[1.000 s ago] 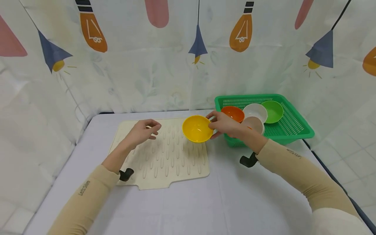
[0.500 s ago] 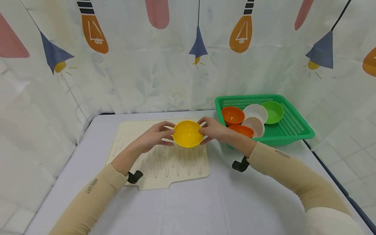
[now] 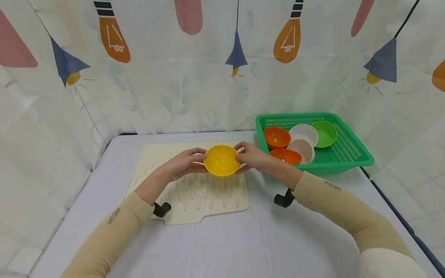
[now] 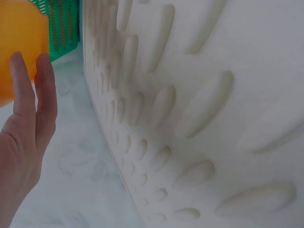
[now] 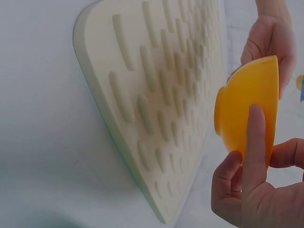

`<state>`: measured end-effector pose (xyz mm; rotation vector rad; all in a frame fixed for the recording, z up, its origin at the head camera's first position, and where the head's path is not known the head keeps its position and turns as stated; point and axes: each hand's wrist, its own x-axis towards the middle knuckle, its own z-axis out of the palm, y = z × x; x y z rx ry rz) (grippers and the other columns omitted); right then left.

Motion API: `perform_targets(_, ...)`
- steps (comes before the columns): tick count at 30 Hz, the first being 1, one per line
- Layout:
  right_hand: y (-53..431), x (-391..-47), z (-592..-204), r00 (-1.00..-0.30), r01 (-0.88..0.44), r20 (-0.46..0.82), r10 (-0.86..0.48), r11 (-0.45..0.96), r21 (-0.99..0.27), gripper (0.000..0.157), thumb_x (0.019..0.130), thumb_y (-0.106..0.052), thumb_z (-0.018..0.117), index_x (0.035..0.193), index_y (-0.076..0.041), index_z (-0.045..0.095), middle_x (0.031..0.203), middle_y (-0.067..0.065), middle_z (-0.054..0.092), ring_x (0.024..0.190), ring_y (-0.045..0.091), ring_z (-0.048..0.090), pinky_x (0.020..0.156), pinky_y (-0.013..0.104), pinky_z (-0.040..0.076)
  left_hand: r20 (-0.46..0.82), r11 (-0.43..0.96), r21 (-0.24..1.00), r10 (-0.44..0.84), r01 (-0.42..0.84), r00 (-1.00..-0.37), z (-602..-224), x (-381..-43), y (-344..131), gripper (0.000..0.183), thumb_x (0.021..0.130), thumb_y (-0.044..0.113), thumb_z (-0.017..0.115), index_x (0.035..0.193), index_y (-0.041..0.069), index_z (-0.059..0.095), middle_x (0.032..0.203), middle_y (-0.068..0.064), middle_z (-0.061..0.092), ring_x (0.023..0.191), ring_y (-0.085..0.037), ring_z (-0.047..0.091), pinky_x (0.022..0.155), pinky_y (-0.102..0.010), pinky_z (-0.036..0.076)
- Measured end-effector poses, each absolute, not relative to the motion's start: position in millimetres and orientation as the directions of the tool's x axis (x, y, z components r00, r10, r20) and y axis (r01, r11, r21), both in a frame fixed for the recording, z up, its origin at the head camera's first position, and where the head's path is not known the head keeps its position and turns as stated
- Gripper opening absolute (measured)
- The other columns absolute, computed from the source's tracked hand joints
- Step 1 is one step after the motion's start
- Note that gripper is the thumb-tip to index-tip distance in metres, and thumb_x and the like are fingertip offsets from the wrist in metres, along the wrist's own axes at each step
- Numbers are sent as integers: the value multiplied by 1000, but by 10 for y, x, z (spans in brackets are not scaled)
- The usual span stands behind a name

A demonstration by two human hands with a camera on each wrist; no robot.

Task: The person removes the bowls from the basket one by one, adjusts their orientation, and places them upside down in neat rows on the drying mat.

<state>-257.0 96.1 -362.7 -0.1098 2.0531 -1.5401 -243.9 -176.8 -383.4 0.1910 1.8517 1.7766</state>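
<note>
A yellow bowl is held up over the cream ridged mat, its inside facing the head camera. My left hand grips its left side, thumb at the rim and fingers on the outer wall. On the opposite side my right hand pinches the rim between thumb and fingers. The right wrist view shows the bowl side-on, clear of the mat, with a right finger laid along its outside. In the left wrist view, fingertips of the left hand touch the bowl.
At the back right stands a green basket. It contains two orange bowls, a white bowl, a pale beige bowl and a light green bowl. A patterned curtain hangs behind the white-covered table.
The yellow bowl has moved left and slightly nearer in my right hand. My left hand has come in from the left and taken hold of its other side.
</note>
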Motion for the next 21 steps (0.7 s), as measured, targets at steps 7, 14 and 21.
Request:
perform_targets(7, 931, -2556, -3639, -838, 265, -390, -381, 340, -902, 44, 99, 1, 55, 140, -4, 41, 128, 23, 54, 98, 33, 67, 79, 44, 62, -291, 46, 947, 532, -317, -795, -3912, -2505, -1811, 41, 109, 18, 53, 142, -3, 41, 129, -23, 56, 110, -34, 66, 106, -58, 42)
perform_targets(14, 935, -2545, -3633, -840, 264, -380, -387, 321, -910, 46, 98, 2, 54, 142, -6, 43, 130, 21, 53, 102, 34, 65, 78, 45, 62, -287, -1, 940, 540, -342, -791, -3923, -2513, -1830, 37, 105, 9, 54, 138, -1, 40, 123, -21, 58, 105, -33, 67, 107, -59, 41)
perform_targets(21, 951, -2542, -3641, -834, 258, -370, -410, 304, -917, 40, 104, -24, 64, 137, -7, 50, 130, 17, 57, 110, 32, 63, 78, 42, 62, -243, 45, 965, 521, -257, -818, -3900, -2507, -1874, 53, 97, 6, 64, 145, 6, 42, 132, -21, 57, 110, -36, 64, 100, -55, 51)
